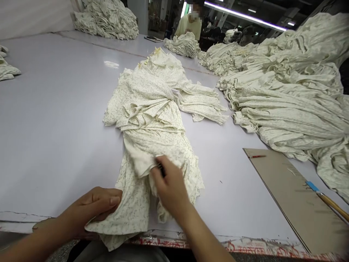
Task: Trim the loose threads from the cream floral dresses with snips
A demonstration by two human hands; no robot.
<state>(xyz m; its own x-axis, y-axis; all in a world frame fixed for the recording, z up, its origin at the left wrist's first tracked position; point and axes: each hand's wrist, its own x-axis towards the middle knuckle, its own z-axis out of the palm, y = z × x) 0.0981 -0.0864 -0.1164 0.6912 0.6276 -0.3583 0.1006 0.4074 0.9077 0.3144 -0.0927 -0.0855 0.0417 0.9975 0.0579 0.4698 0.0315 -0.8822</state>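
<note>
On the head feed, nearest first: left hand (92, 207), fingers pressed together, resting on the printed cream cloth (147, 120). Right hand (170, 182), fingers bunched, pinching a fold beside one small dark object (162, 169), too small for me to identify. The cloth lies in one long rumpled stack mid-frame on the glossy pale lilac table (54, 127). Lower right: one cardboard sheet (294, 193), one red pen (257, 156), one wooden-handled tool (332, 205) with blue tape. Beyond: four cloth piles, the largest (289, 94) at right, another (106, 22) upper left, a third (182, 45) top centre, a fourth (7, 69) at the left edge. One co-worker (191, 23) stands at top centre beneath a strip light (242, 14).
</note>
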